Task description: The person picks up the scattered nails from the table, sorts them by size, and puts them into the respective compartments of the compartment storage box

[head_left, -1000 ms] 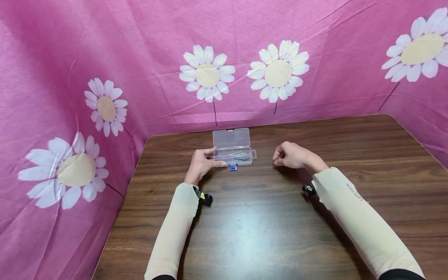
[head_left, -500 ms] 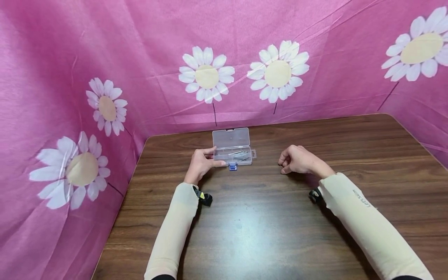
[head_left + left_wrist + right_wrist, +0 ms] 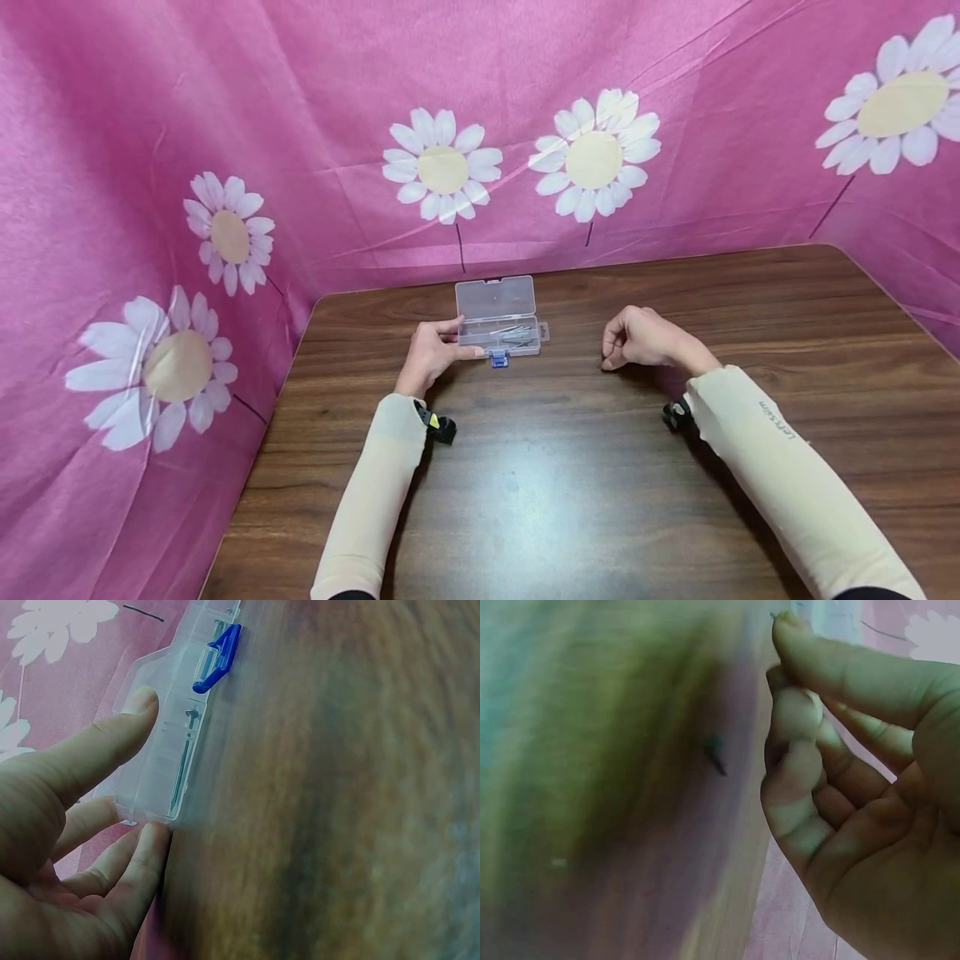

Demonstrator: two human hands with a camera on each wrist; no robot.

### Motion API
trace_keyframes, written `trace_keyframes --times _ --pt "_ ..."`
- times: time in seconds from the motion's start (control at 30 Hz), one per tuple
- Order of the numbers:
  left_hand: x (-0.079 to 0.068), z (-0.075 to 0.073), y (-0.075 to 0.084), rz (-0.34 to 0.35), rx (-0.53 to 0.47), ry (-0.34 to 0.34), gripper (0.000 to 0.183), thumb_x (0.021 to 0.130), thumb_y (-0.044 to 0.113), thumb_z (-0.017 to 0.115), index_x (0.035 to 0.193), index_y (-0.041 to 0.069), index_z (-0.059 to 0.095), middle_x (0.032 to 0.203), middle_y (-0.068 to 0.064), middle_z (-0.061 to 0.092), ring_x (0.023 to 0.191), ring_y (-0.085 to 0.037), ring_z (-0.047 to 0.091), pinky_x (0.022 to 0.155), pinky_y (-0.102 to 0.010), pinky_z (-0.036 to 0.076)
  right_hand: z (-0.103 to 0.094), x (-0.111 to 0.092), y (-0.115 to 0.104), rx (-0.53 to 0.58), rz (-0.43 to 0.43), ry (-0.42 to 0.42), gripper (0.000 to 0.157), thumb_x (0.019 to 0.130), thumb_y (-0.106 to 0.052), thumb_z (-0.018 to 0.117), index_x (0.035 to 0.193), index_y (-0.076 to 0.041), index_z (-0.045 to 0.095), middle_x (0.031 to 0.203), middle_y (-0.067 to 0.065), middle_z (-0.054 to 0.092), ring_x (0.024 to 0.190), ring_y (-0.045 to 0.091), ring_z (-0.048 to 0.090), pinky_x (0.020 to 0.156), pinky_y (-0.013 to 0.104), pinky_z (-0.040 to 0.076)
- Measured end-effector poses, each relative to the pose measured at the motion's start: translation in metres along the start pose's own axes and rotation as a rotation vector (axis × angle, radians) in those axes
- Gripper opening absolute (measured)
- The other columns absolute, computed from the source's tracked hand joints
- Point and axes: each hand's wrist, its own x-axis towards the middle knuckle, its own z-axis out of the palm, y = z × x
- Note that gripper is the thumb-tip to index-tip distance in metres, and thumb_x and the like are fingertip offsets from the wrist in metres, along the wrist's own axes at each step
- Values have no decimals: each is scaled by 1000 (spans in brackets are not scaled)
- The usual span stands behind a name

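A clear plastic compartment box lies on the table with its lid raised at the back. My left hand holds the box's left end, thumb at the front edge and fingers at the end and back. Several thin metal nails lie inside; one long nail shows through the front wall. The blue latch hangs down in front. To the right of the box, my right hand is low over the table, thumb and index finger pinching a tiny thin metal piece, mostly hidden by the fingertips.
The brown wooden table reaches back to a pink daisy-printed cloth, which also hangs along the left and right. A small dark, thin shape shows on the table surface in the right wrist view.
My right hand has moved slightly to the right, away from the box, and its fingertips have dipped a little. My left hand and the box have stayed put.
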Motion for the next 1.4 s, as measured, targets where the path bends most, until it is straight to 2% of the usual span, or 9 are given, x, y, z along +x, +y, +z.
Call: trace_keyframes --times 0.2,0.33,0.47,0.57,0.67,0.83,1.2,1.4 --pt "-1 0 1 -1 -4 -1 74 64 9 97 132 9 67 125 -11 68 106 -21 63 83 -27 53 -3 4 -2 105 15 -27 12 80 -1 79 76 -12 78 68 0 69 60 13 58 58 29 49" --pt "-2 0 1 -6 -9 -6 74 65 9 96 132 10 67 126 -11 68 108 -21 62 83 -26 52 1 8 -8 134 16 -20 17 84 5 70 81 -9 79 69 1 69 63 15 61 60 29 52" --pt "-2 0 1 -8 -9 -5 74 64 8 97 132 10 67 126 -11 68 108 -21 62 83 -26 53 5 15 -16 151 8 -3 13 90 1 68 85 -6 78 68 1 67 65 16 62 62 31 54" --pt "-2 -1 0 -7 -9 -5 74 64 8 97 132 9 67 125 -12 68 106 -21 62 82 -27 53 8 22 -23 172 6 8 11 91 -1 68 87 -5 78 67 3 67 63 17 62 61 31 54" --pt "-2 -1 0 -3 -4 -5 74 64 9 97 132 9 67 125 -12 68 106 -22 62 82 -27 53 10 30 -29 261 17 14 8 89 -1 70 91 0 78 70 8 69 63 20 64 59 33 55" --pt "-1 -1 0 0 0 -11 73 65 9 96 132 10 66 126 -12 67 109 -21 61 84 -27 52 13 42 -40 398 25 12 12 87 3 70 96 8 76 84 20 73 67 25 65 61 37 57" --pt "0 0 -1 3 0 -10 73 65 11 97 132 11 67 126 -10 68 109 -20 61 85 -29 52 28 65 -56 463 30 7 14 93 -1 68 97 10 75 80 17 72 66 20 63 61 31 56" --pt "0 0 -1 5 8 -8 74 64 9 97 132 11 67 122 -11 69 104 -20 61 81 -27 52 37 77 -71 426 17 21 13 93 -1 67 92 10 75 73 16 69 63 20 62 59 31 55"
